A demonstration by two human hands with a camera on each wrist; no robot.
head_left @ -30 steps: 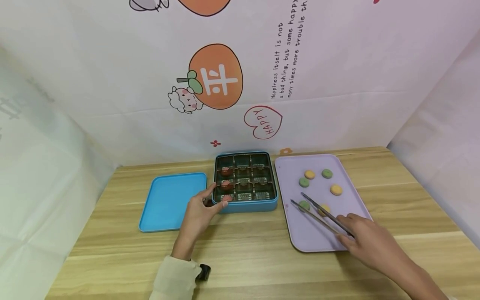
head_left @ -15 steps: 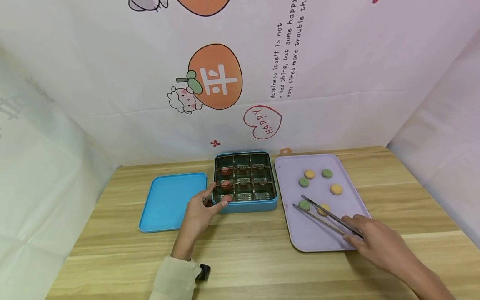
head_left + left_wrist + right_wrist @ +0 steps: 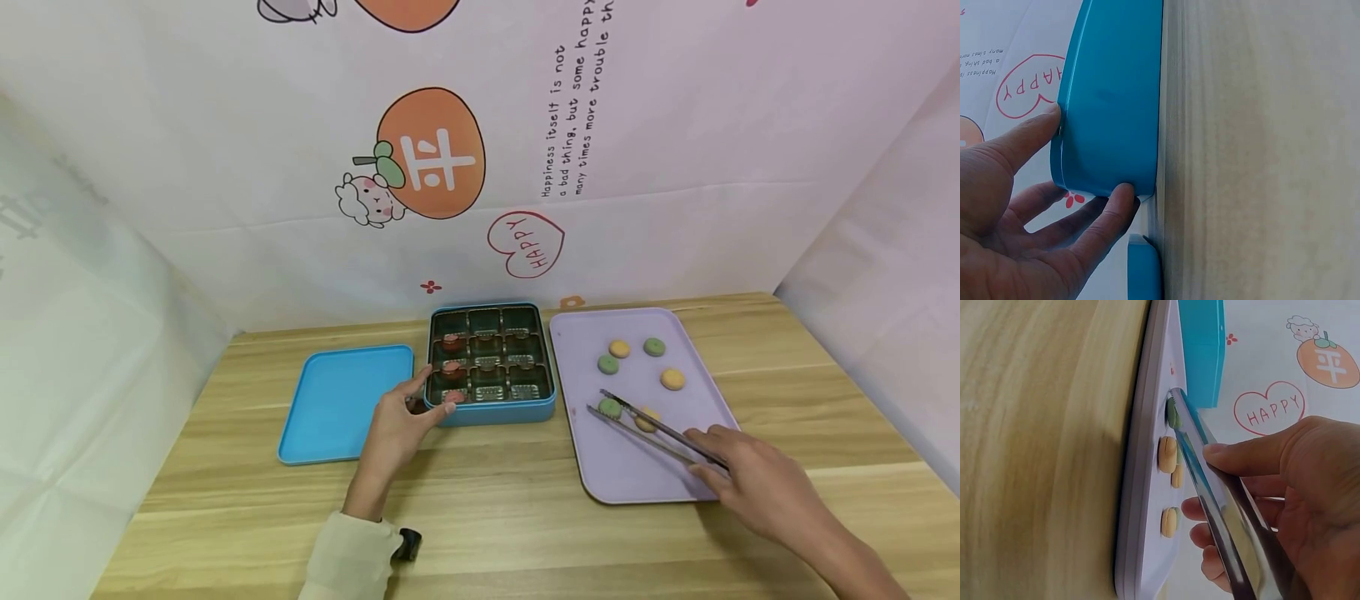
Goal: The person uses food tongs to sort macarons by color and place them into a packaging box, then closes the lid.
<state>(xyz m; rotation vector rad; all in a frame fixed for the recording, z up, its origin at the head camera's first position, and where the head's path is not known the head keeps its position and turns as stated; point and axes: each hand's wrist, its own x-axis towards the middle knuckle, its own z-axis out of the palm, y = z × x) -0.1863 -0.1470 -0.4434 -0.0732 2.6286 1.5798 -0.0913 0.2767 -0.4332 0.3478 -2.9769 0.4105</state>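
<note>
My left hand (image 3: 397, 425) holds the near left corner of a blue tin box (image 3: 502, 413), thumb at the rim and fingers against its side. Inside, a clear divided insert has pink macarons (image 3: 452, 367) down its left column. In my right hand (image 3: 757, 479) I grip metal tongs (image 3: 678, 438). Their tips reach down to the lilac tray (image 3: 630, 479), one on each side of a green macaron (image 3: 610, 408). In the head view the tongs' far arm crosses over a yellow macaron (image 3: 647, 420).
More green macarons (image 3: 654, 347) and yellow macarons (image 3: 672, 379) lie farther back on the tray. A blue lid (image 3: 348, 400) lies left of the tin. Behind the wooden table (image 3: 480, 533) hangs a printed white cloth (image 3: 300, 250).
The right hand has moved slightly right and drawn the tongs back, so their tips now flank the green macaron more closely. The left hand and tin have stayed still.
</note>
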